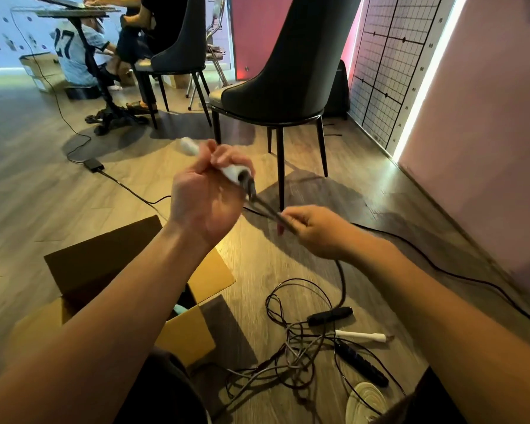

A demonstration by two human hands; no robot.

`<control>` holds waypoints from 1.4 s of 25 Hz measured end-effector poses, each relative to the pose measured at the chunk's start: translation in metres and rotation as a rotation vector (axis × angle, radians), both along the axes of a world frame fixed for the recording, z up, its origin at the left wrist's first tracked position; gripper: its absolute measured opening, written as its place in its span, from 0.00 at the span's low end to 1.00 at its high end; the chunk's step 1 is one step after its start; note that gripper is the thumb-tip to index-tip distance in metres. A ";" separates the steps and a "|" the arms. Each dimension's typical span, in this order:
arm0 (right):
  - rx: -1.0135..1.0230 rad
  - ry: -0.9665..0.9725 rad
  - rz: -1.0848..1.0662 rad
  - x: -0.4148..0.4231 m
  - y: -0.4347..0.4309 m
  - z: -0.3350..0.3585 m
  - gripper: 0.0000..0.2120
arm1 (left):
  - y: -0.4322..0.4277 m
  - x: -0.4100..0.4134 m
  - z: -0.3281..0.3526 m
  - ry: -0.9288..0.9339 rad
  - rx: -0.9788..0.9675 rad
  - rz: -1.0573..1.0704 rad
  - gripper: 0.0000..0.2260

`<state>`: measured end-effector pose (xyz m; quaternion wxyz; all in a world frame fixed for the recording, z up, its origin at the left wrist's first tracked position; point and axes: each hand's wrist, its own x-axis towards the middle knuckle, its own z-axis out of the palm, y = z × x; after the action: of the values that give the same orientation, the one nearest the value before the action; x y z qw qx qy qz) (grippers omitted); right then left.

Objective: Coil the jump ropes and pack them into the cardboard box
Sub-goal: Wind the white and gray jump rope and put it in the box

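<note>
Above the open cardboard box (196, 328), my left hand (208, 194) grips a white handle (231, 172), right hand (315, 231) fingers pinching its dark rope (266, 211).

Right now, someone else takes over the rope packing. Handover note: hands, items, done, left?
Left hand: grip closed on a white jump-rope handle, raised.
Right hand: pinching the dark cord running from that handle.
Open brown cardboard box: on the floor at lower left, contents mostly hidden.
Tangled pile of ropes: on the floor at right, with two black handles and a second white handle.
Done: nothing clearly coiled in view.
Left: coil the held rope, untangle and coil the pile, pack everything.
</note>
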<state>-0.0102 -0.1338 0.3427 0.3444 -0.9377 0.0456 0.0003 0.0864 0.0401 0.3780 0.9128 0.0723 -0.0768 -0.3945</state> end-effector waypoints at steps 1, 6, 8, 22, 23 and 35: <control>0.009 0.035 0.044 0.001 0.006 -0.002 0.17 | 0.000 0.005 0.000 -0.010 0.020 0.158 0.09; 0.009 0.031 0.071 0.001 0.008 0.007 0.19 | 0.008 0.034 -0.009 -0.128 0.345 0.620 0.05; -0.063 0.065 0.065 -0.003 0.002 0.013 0.19 | 0.015 0.042 -0.018 -0.286 0.506 0.701 0.05; -0.052 0.223 0.271 -0.027 0.017 0.035 0.17 | 0.033 0.075 -0.040 0.204 0.500 0.955 0.13; -0.052 0.128 0.208 -0.025 0.018 0.031 0.16 | 0.032 0.073 -0.039 0.162 0.544 0.928 0.13; -0.403 -0.734 -0.085 -0.006 -0.002 0.030 0.16 | -0.016 -0.001 -0.020 -1.299 1.412 -0.024 0.29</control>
<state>-0.0167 -0.1360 0.3727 0.1472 -0.9215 -0.0422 -0.3570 0.0849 0.0240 0.3575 0.4337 0.8095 -0.3131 -0.2421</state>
